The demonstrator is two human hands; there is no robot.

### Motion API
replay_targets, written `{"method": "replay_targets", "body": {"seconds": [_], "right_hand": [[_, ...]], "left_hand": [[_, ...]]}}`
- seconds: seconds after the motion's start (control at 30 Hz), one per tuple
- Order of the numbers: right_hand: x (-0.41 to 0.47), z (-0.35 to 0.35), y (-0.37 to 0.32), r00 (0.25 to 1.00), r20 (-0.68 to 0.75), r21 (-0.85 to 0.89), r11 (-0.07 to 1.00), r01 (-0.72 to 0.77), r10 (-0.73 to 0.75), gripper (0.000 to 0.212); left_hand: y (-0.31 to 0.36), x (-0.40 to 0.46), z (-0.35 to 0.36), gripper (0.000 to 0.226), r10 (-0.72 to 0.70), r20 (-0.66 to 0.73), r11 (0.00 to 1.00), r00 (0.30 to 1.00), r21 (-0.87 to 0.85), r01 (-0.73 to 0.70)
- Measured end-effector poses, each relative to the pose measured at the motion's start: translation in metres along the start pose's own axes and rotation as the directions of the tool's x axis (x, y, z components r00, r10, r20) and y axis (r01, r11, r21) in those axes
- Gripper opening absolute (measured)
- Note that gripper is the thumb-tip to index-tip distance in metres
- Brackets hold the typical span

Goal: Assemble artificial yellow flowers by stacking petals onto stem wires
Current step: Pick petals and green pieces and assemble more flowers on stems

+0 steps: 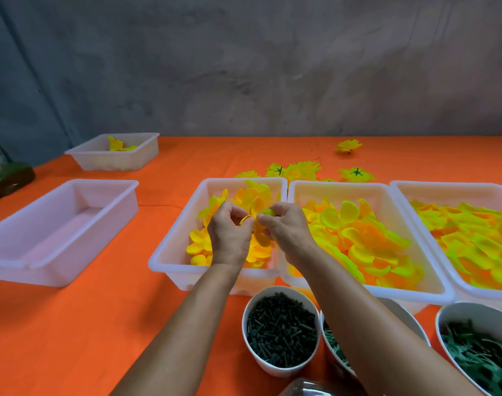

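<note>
Orange table (pixel 101 324), left hand (pixel 229 235) and right hand (pixel 287 227) pinching yellow petals (pixel 257 208) together above white tray (pixel 169 252)

Grey mottled wall (pixel 272 67) fills the upper frame; orange-covered worktop (pixel 72 324) spans the lower half, evenly lit.

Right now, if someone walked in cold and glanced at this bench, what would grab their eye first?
Probably the bright orange tablecloth and three translucent white plastic tubs heaped with yellow fabric petals: middle tub and right tub fullest. Next, the left hand and right hand, meeting over the nearest petal tub and pinching a yellow petal piece between them. In front sits a white round cup of dark green stem pegs.
</note>
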State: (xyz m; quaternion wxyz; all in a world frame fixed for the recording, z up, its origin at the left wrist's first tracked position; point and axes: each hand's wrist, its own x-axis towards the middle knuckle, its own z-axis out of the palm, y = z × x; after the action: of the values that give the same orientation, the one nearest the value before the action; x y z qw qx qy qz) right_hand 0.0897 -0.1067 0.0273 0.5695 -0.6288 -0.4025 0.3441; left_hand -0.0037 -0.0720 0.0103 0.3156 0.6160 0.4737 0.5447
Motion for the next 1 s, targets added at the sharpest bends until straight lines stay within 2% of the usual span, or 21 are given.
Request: {"method": "replay_targets", "body": {"seconds": [0.13, 0.3, 0.4, 0.47, 0.57, 0.8, 0.9, 1.0], "right_hand": [[0.001, -0.005, 0.0, 0.998, 0.013, 0.173, 0.983, -0.068, 0.067, 0.021], [0.002, -0.007, 0.004, 0.993, -0.042, 0.252, 0.963, -0.1, 0.114, 0.011], [0.003, -0.007, 0.005, 0.985, -0.074, 0.3, 0.946, -0.124, 0.153, 0.015], [0.004, -0.008, 0.005, 0.981, -0.079, 0.329, 0.934, -0.142, 0.177, 0.016], [0.004, -0.007, 0.005, 0.988, -0.052, 0.237, 0.963, -0.131, 0.147, 0.02], [0.006, -0.006, -0.004, 0.984, 0.094, 0.034, 0.987, -0.158, 0.154, 0.016], [0.007, -0.001, -0.004, 0.981, 0.06, 0.018, 0.983, -0.183, 0.182, 0.024], [0.008, 0.0, -0.008, 0.98, 0.05, -0.03, 0.981, -0.19, 0.191, 0.016]], "left_hand": [[-0.004, 0.006, 0.002, 0.02, -0.24, -0.032, 0.959, 0.97, -0.16, 0.233], [-0.005, 0.003, 0.004, 0.017, -0.228, -0.075, 0.973, 0.971, -0.058, 0.224], [-0.005, 0.003, 0.004, 0.017, -0.171, -0.078, 0.984, 0.982, 0.027, 0.174], [-0.006, 0.005, 0.003, 0.018, -0.1, -0.047, 0.982, 0.994, 0.156, 0.106], [-0.007, 0.008, 0.004, 0.019, 0.032, -0.015, 0.94, 0.999, 0.341, -0.025], [-0.003, 0.004, 0.004, 0.013, 0.279, 0.006, 0.876, 0.96, 0.409, -0.257], [-0.001, 0.002, 0.003, 0.01, 0.366, 0.048, 0.837, 0.929, 0.419, -0.351], [0.0, 0.006, 0.002, 0.011, 0.378, 0.036, 0.822, 0.925, 0.447, -0.353]]}}
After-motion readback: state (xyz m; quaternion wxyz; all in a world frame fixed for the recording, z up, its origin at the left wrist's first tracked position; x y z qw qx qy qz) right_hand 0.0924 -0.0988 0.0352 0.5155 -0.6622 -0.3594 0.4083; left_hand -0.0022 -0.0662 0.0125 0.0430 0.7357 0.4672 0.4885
